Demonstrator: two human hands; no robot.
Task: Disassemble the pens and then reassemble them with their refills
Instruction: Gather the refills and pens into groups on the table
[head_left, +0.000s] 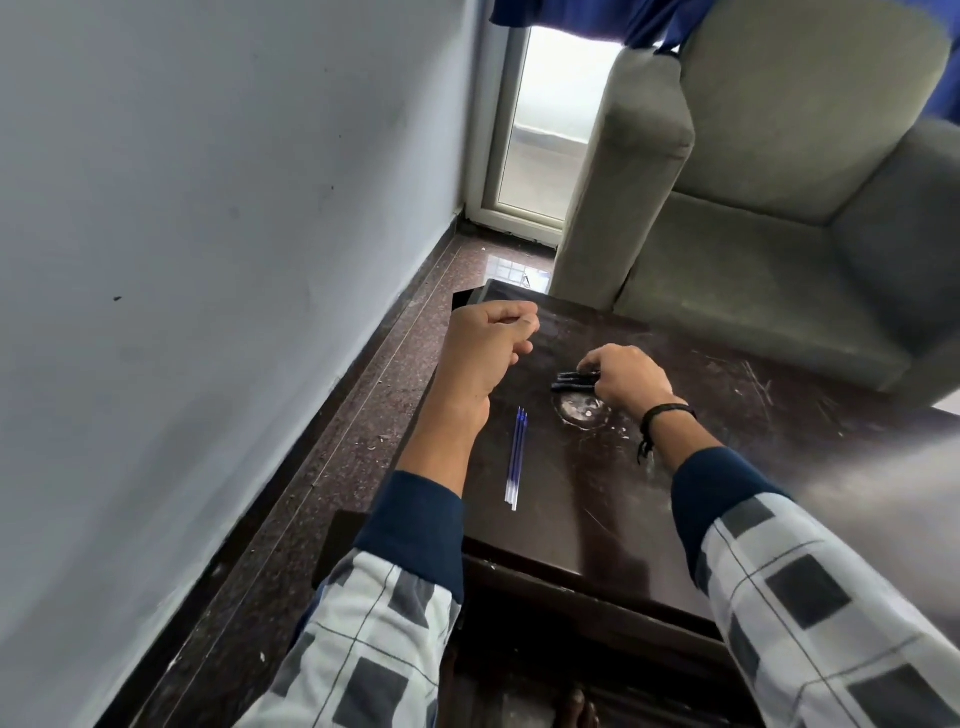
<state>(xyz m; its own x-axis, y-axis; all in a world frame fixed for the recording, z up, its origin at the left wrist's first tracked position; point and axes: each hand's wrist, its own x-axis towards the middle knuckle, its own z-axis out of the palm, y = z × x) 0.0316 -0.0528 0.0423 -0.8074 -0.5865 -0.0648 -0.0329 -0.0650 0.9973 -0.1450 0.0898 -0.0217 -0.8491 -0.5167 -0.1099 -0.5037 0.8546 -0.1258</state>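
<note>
I have the right hand (628, 382) down near the middle of the worktop (701, 467), its fingers (592, 366) curled over one end of the dark pen bodies (574, 382), which lie bunched together flat on the wood. The left hand (488, 348) is raised over the far left corner with its fingers folded in and the thumb against the forefinger. I see nothing held there, though a very small part could be hidden in that pinch.

The refills (516, 457) lie side by side toward the left edge, pointing roughly from the near edge to the far one, well apart from the pen bodies and touched by neither hand. A round pale mark (582, 410) sits on the wood just on the near side of the bodies.

I judge the refills to be very light, thin and springy, so they will likely bend if I press on the middle and roll if nudged. I would pinch one near its end, lift it clear of its neighbours, and guide the tip in without force. The bodies look smooth, stiff and light, and I would hold one around its mid-length so it cannot twist while threading.
</note>
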